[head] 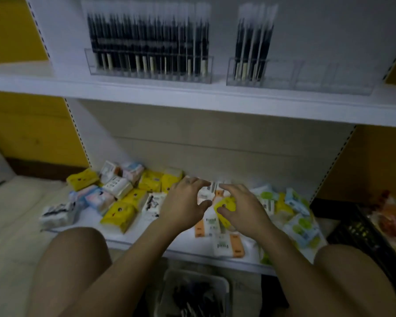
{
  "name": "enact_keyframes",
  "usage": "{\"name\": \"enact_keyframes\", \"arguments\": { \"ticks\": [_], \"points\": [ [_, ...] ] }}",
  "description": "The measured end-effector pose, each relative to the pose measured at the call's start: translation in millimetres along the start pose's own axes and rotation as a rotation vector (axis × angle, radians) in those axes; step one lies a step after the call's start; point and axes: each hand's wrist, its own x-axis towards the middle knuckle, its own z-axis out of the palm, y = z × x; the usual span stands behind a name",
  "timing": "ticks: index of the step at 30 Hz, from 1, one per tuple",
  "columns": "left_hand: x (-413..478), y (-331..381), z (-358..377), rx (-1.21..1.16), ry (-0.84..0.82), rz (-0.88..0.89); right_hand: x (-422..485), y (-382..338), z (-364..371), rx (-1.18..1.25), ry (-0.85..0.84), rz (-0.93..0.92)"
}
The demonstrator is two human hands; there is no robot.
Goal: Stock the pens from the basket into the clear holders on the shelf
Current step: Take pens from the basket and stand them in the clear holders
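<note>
On the upper shelf [192, 99], 2 clear holders [149, 73] [318, 76] hold pens [146, 35].

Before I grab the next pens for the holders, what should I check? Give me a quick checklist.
1. Pens left in basket: ok, dark pens show inside.
2. Room in right holder: ok, its right compartments are empty.
3. Room in left holder: not ok, it looks full.
4. Left hand free: ok, open above the packs.
5. Right hand free: cannot tell, it is on a yellow pack.
6. Hands at basket: not ok, both are over the lower shelf.
</note>
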Motion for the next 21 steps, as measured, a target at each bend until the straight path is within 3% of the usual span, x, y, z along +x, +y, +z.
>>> {"name": "enact_keyframes", "arguments": {
  "ticks": [15,21],
  "points": [
    [-62.2,-55.0,132.0,-0.101,-0.516,-0.286,-36.1,76.5,140.0,0.078,-0.501,0.303],
    [-80.0,-77.1,155.7,-0.133,-0.659,-0.435,-44.6,85.6,168.0,0.109,-0.669,0.322]
  ]
}}
